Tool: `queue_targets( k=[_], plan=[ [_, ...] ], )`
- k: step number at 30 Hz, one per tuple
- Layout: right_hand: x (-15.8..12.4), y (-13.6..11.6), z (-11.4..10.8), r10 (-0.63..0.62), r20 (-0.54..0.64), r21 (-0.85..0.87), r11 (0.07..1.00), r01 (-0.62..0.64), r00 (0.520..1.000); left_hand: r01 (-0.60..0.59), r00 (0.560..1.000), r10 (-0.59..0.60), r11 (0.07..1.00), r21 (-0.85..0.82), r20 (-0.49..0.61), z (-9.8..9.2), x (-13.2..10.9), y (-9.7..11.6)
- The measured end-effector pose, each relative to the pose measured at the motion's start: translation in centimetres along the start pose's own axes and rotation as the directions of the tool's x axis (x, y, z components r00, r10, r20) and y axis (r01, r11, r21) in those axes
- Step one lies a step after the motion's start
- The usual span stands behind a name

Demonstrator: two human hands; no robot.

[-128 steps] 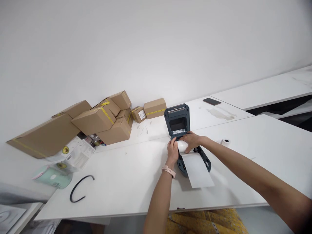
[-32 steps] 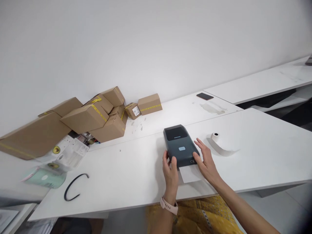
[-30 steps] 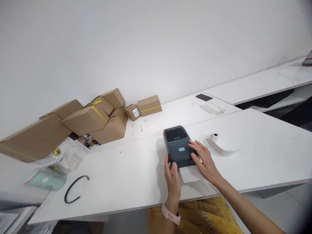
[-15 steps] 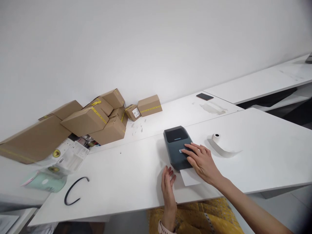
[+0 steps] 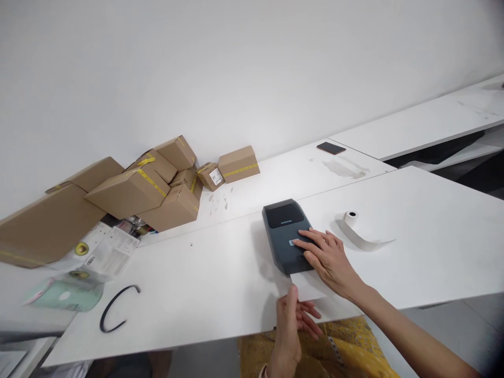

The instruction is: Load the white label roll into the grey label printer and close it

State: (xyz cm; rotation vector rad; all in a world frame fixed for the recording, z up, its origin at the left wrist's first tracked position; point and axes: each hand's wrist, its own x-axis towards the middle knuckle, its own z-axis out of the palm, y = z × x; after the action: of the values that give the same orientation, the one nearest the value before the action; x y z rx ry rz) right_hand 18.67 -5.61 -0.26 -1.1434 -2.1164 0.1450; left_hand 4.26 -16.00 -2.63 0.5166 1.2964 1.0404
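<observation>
A dark teal label printer (image 5: 285, 231) with a black window on top sits on the white table in front of me. White label paper (image 5: 305, 286) sticks out of its near end. My right hand (image 5: 328, 262) rests on the printer's top, fingers stretched out, the index fingertip at a small pale button. Below the printer, my left hand (image 5: 293, 323) is at the near edge of the paper, thumb up and fingers spread underneath; whether it touches the paper I cannot tell. To the right lies a small white paper roll (image 5: 350, 218) with a loose strip unrolled.
Several cardboard boxes (image 5: 129, 191) with yellow tape are piled at the left against the wall. Nearer lie printed plastic packages (image 5: 116, 252), a mint-green pouch (image 5: 66, 294) and a black curved band (image 5: 112, 307). A phone (image 5: 331, 148) lies at the back right.
My left hand has moved from beside the printer's left near corner, down and right to the paper's near edge. My right hand stays on the printer. The view has shifted slightly.
</observation>
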Motion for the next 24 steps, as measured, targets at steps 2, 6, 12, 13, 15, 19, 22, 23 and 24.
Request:
queue_targets(
  k=[2,6,12,13,15,19,22,23,24],
  plan=[
    [0.0,0.1,-0.2,0.010,0.020,0.016,1.000,-0.010,1.000,0.058,0.996,-0.059,0.998,0.021,0.064,1.7,-0.4,0.4],
    [-0.1,0.2,-0.5,0.013,0.044,0.034,0.999,-0.015,0.999,-0.003,0.999,0.003,1.000,0.006,-0.041,4.0,-0.4,0.8],
    [-0.1,0.3,-0.6,0.015,0.043,0.041,0.999,-0.017,0.999,-0.018,0.994,0.017,1.000,-0.008,-0.104,4.4,-0.2,0.0],
    [-0.1,0.2,-0.5,0.015,0.041,0.043,0.999,-0.017,0.999,-0.020,0.995,0.019,1.000,-0.008,-0.098,4.3,-0.2,-0.1],
    [0.0,0.2,-0.5,0.017,0.034,0.046,0.999,-0.018,0.999,-0.026,0.996,0.026,1.000,0.001,-0.086,4.3,-0.2,-0.1],
    [-0.1,0.3,-0.6,0.008,0.032,0.031,0.999,-0.009,0.999,-0.031,0.999,0.031,0.997,0.065,0.009,3.5,-0.5,0.1],
    [-0.1,0.4,-0.6,-0.012,0.041,0.004,1.000,0.012,0.999,-0.041,0.992,0.022,0.987,0.154,0.123,1.7,-1.0,0.3],
    [-0.1,0.4,-0.5,-0.019,0.043,-0.003,1.000,0.019,0.999,-0.073,0.991,0.051,0.981,0.180,0.123,0.9,-1.2,0.4],
    [-0.1,0.4,-0.5,-0.025,0.043,-0.010,1.000,0.026,0.999,-0.122,0.990,0.107,0.973,0.193,0.089,0.0,-1.3,0.6]
  ],
)
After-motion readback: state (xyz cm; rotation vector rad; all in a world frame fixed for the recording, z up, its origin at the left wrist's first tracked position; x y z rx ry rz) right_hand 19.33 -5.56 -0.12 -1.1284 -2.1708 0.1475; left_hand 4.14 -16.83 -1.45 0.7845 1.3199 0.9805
